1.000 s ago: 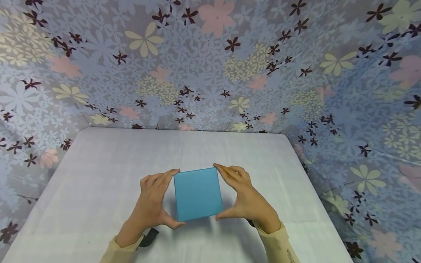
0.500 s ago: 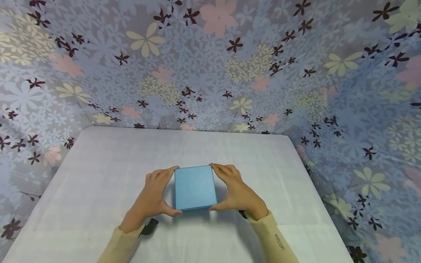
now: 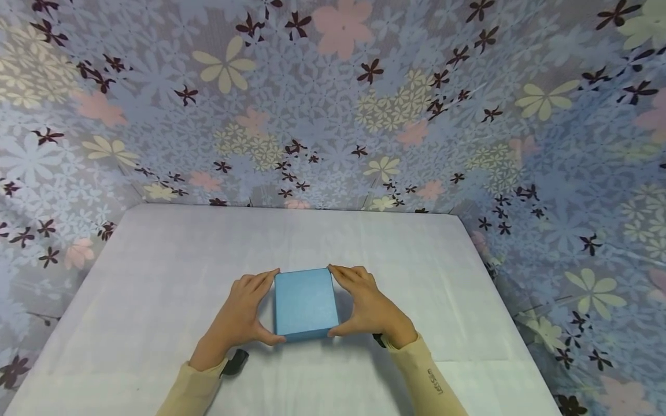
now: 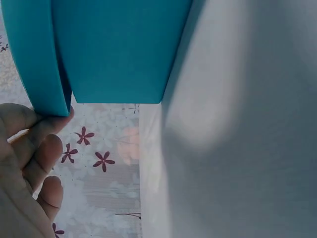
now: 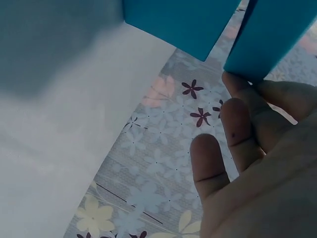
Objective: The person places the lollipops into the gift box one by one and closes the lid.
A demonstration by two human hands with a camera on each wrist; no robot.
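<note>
A blue box lid [image 3: 306,301] is held between both hands over the white table, its top face toward the head camera. My left hand [image 3: 244,315] grips its left side, fingertips at the far corner and thumb at the near one. On the opposite side, my right hand [image 3: 369,309] pinches the right corners the same way. In the left wrist view the lid [image 4: 34,54] shows as a strip beside the deeper blue box base [image 4: 116,49]. The right wrist view shows a gap between the lid [image 5: 270,39] and the base [image 5: 178,25]. From the head, the base is hidden underneath.
The white-covered table [image 3: 208,242] extends around the hands on all sides. Flower-patterned cloth [image 3: 333,115] walls it in at the back, left and right. A black device [image 3: 235,363] sits at the left wrist.
The lid looks smaller than a second ago, having come down away from the head camera with both hands. It has moved slightly left, and its near side face now shows.
</note>
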